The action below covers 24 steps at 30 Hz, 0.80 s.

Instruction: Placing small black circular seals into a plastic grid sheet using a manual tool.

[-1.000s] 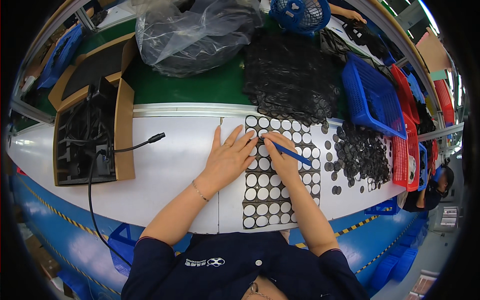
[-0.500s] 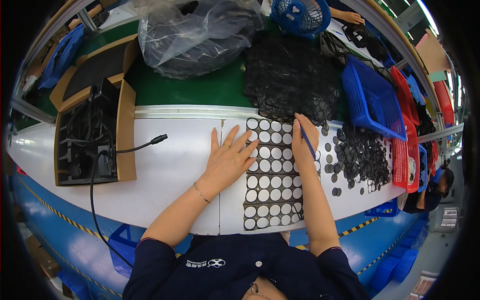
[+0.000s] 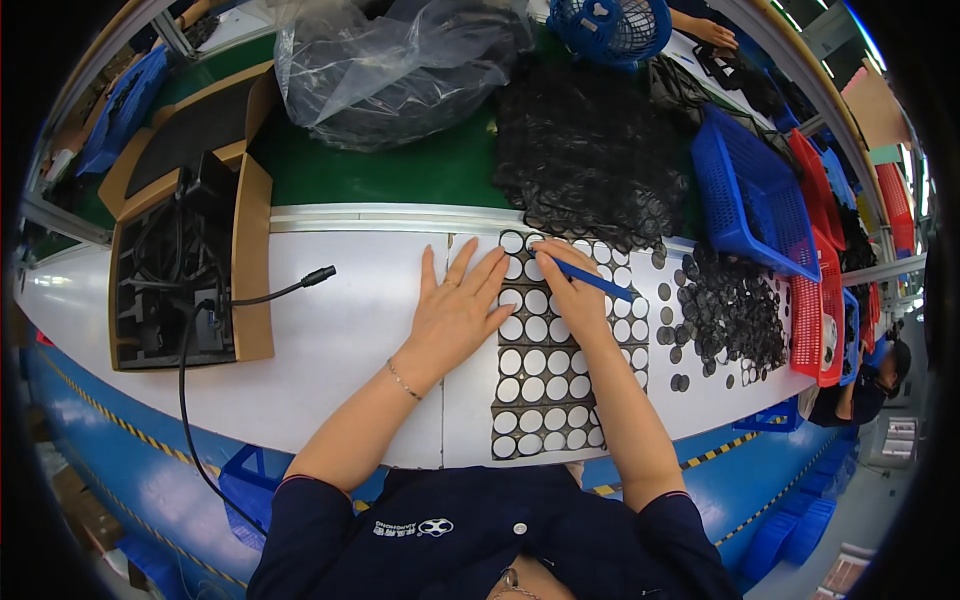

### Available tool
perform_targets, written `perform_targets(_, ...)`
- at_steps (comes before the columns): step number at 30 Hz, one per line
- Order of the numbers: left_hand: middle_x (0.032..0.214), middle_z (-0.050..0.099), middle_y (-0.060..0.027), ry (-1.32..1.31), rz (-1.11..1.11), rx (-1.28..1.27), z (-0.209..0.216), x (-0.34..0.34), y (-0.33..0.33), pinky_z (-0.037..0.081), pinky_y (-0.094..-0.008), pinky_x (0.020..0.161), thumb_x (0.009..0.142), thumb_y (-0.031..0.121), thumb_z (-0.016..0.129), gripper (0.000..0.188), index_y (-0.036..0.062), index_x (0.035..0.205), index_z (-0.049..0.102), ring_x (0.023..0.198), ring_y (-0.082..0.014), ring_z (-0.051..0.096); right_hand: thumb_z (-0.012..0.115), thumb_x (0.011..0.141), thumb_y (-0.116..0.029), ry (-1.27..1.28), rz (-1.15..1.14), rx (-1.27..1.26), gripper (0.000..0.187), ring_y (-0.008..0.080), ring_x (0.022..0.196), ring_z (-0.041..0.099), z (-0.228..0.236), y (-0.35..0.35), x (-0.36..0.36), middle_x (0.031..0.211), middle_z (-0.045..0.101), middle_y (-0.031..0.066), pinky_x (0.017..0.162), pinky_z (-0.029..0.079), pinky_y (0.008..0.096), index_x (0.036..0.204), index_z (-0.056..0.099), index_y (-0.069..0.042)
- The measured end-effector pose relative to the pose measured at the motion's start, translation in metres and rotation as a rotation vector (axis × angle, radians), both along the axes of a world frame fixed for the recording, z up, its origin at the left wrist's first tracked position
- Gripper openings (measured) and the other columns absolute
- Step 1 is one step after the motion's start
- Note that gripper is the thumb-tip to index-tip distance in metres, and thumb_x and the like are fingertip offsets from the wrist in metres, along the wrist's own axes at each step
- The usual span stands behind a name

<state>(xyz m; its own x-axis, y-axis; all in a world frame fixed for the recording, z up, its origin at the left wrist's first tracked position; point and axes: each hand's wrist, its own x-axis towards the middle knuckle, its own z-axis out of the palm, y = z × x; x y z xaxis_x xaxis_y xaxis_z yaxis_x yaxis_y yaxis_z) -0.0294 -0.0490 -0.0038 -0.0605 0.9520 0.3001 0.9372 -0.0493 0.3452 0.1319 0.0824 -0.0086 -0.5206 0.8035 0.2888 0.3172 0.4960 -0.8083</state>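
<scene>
My left hand (image 3: 452, 322) lies flat on the white table with its fingers spread. Its fingertips touch the left edge of a dark sheet (image 3: 545, 345) patterned with rows of white circles, apparently round holes. Over the sheet's upper part, my right hand (image 3: 578, 305) grips a slim blue pen-shaped tool (image 3: 600, 281). The tool's tip points left, close to a circle in the top row; whether it touches the sheet I cannot tell. My right hand and forearm hide part of the circles.
Beyond the sheet lies a heap of black perforated sheets (image 3: 590, 150). Loose black discs (image 3: 730, 310) pile up at right, beside blue (image 3: 745, 200) and red baskets (image 3: 818, 330). An open cardboard box (image 3: 255, 260) with black cables stands left. Clear plastic (image 3: 390, 80) and a blue fan (image 3: 610, 28) sit behind.
My right hand has moved left across the sheet's top with the blue tool, which now lies more level. My left hand has stayed nearly in place.
</scene>
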Motion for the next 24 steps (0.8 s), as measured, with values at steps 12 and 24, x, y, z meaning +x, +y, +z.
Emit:
perform_targets(12, 0.149, 0.050, -0.0035, 0.025, 0.015, -0.016, 0.001, 0.000, 0.001, 0.019, -0.0687, 0.113, 0.093, 0.039, 0.065, 0.059, 0.0061, 0.140, 0.054, 0.145, -0.0286, 0.036, 0.069, 0.087, -0.007, -0.254, -0.044, 0.820, 0.026, 0.0287, 0.114, 0.064, 0.013, 0.009, -0.002, 0.108, 0.071, 0.0108, 0.100, 0.044, 0.0427, 0.113, 0.069, -0.004)
perform_targets(24, 0.150, 0.049, -0.0074, -0.012, 0.029, 0.002, -0.001, -0.001, 0.001, 0.016, -0.0672, 0.115, 0.092, 0.042, 0.065, 0.061, 0.0054, 0.140, 0.054, 0.145, -0.0295, 0.035, 0.067, 0.094, -0.017, 0.041, 0.051, 0.022, 0.019, 0.0299, 0.110, 0.066, 0.006, -0.003, -0.019, 0.108, 0.073, 0.0147, 0.098, 0.049, 0.0389, 0.107, 0.074, -0.004)
